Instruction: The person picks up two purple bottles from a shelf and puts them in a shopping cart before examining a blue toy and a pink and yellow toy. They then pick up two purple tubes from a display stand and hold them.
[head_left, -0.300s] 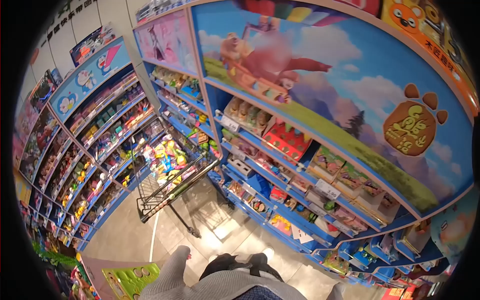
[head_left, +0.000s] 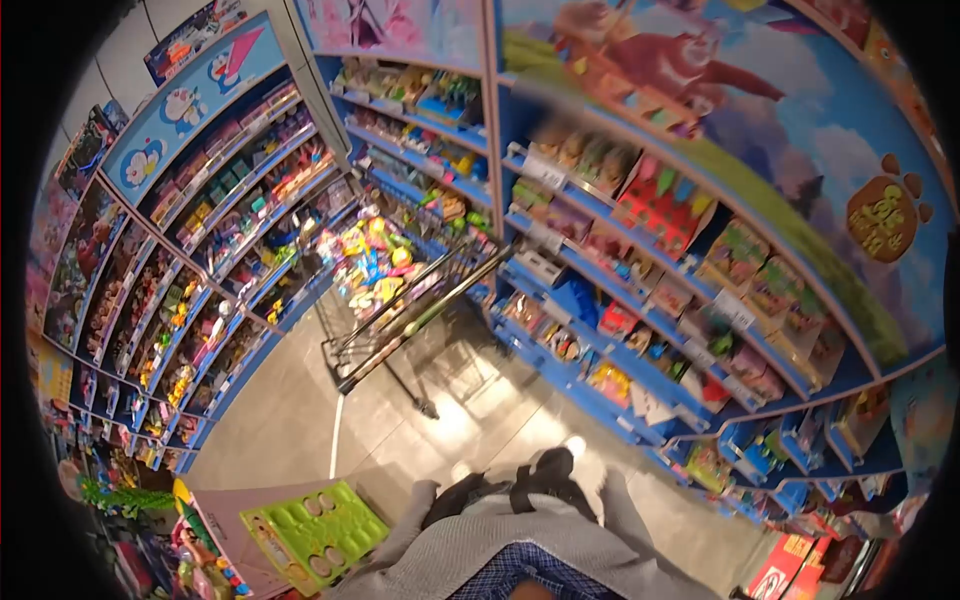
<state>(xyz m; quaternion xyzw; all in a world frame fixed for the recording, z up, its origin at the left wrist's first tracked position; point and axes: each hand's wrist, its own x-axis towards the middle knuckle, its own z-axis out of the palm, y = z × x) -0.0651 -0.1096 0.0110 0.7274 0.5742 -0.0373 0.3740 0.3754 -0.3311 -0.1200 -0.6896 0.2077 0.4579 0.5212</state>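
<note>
Both of my arms hang at my sides in grey knit sleeves. The left sleeve (head_left: 408, 515) ends beside my body, close to a bright green tray (head_left: 318, 535) with round cut-outs. My right sleeve (head_left: 628, 525) drops on the other side, over the floor. Neither hand shows past its cuff, so what they hold or touch is hidden. Ahead of me stands a black wire shopping cart (head_left: 425, 325), its handle turned towards me. Beyond and against it lies a heap of colourful packaged goods (head_left: 375, 258).
Shelves of small toys (head_left: 235, 235) curve along the left. Blue shelving (head_left: 600, 270) with price tags runs along the right under a cartoon bear panel (head_left: 690, 75). Tiled floor (head_left: 480, 410) lies between them. Red boxes (head_left: 790, 570) sit at the lower right.
The view has turned, so the cart and shelves sit further right. My left sleeve has come down closer to my body, and more of the right sleeve and green tray shows.
</note>
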